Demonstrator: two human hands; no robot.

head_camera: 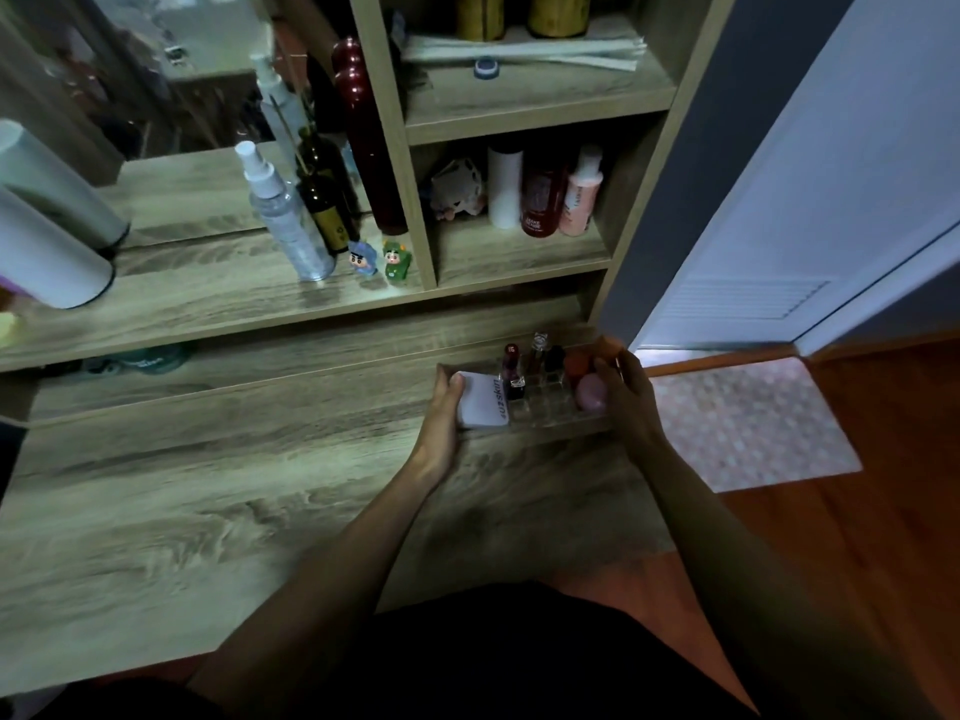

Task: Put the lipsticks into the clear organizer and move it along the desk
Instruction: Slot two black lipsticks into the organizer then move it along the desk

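The clear organizer (545, 407) sits at the desk's far right, near the shelf unit. Several lipsticks stand in its slots, among them a dark red one (512, 368) and a black-capped one (555, 360). A white compact (480, 402) lies in its left end and a pink rounded item (591, 394) in its right end. My left hand (441, 413) grips the organizer's left end, thumb on the compact. My right hand (626, 392) grips its right end.
The wooden desk (208, 511) stretches out to the left. A raised shelf (208, 304) carries spray bottles (291, 220), a dark bottle, two small figurines (379, 259) and a white cylinder (47, 252). Cubbies hold more bottles (545, 194). A pink mat (753, 423) lies on the floor to the right.
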